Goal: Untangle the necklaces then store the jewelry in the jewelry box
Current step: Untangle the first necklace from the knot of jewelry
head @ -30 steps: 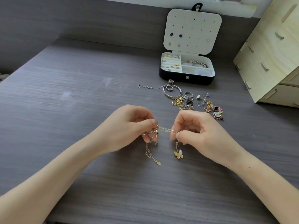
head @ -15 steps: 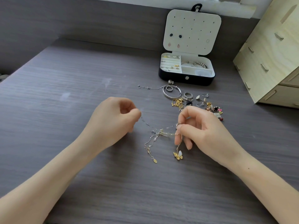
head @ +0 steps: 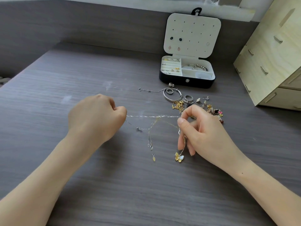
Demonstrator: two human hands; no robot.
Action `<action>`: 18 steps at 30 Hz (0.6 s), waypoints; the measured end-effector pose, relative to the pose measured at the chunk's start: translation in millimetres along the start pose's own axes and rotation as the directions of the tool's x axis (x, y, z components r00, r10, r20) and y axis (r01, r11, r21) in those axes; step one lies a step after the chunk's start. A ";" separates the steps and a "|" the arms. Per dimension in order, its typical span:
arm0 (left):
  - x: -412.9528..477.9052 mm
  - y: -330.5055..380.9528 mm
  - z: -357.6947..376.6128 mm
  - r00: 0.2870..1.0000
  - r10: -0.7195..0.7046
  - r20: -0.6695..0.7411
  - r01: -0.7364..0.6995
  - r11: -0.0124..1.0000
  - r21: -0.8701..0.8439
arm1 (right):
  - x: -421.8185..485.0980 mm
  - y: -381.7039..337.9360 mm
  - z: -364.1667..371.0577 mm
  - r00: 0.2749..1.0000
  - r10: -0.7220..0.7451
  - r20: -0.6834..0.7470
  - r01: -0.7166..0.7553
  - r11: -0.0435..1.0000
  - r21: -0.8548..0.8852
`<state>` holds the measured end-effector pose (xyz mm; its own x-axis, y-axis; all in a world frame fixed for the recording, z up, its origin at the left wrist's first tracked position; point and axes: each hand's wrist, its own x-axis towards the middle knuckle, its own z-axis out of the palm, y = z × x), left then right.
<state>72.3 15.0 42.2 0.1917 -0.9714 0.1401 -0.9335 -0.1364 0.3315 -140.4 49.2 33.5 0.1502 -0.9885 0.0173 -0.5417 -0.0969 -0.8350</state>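
1. A thin silver chain (head: 146, 116) is pulled tight between the two hands, just above the grey table (head: 114, 185).
2. One end of it is pinched by the left hand (head: 96, 118), and the fingers are curled up tight around it like a fist.
3. The other end is pinched between the thumb and first finger of the right hand (head: 205, 132). The other fingers are pointed down at the table.
4. A gold chain (head: 150, 137) is caught on the silver chain near its middle. It is hung down from there, with a small gold tag (head: 154, 159) at the bottom.
5. A butterfly charm (head: 179, 158) is hung on a chain under the right hand, by the fingertips. Whether the table is touched by it cannot be told.
6. The jewelry box (head: 187, 82) is set open at the back of the table, well apart from the hands. A few earrings are pinned in its raised lid (head: 192, 35), and rings and a bead bracelet are kept in its white trays.
7. A pile of loose jewelry (head: 179, 106) is spread between the box and the right hand, with a silver bangle (head: 172, 95) at its edge.
8. Wooden drawers (head: 268, 62) are seen on the right.
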 end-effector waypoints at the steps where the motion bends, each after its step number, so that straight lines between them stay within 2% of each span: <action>1: 2.0 -1.4 0.0 1.000 -0.013 -0.001 0.013 0.999 0.036 | -0.5 0.0 0.6 1.000 0.000 0.004 0.000 1.000 -0.029; 4: 5.6 -3.8 -0.2 1.000 -0.018 -0.007 0.019 0.997 0.076 | -1.3 0.1 3.2 1.000 -0.009 0.022 0.012 0.991 -0.134; 8: 8.2 -5.3 6.4 0.996 0.049 -0.074 -0.047 0.999 0.020 | -1.5 -0.7 4.4 1.000 -0.022 0.010 0.023 0.981 -0.190; 14: 10.9 -6.1 16.9 0.964 0.147 -0.223 -0.194 0.959 -0.205 | -1.9 -2.7 1.9 0.998 -0.058 -0.017 0.053 0.973 -0.225; 16: 9.7 -4.1 12.9 0.963 0.112 -0.245 -0.188 0.931 -0.312 | -3.4 -4.2 0.0 0.998 -0.070 -0.011 0.066 0.976 -0.210; 18: 10.9 -3.7 8.7 0.982 0.045 -0.182 -0.134 0.848 -0.512 | -4.1 -4.1 -1.3 0.997 -0.080 -0.005 0.078 0.979 -0.188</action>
<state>75.2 3.1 34.3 0.2017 -0.9248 0.3227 -0.6623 0.1140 0.7405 -139.9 53.5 37.6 0.1887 -0.9782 0.0868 -0.6743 -0.1934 -0.7127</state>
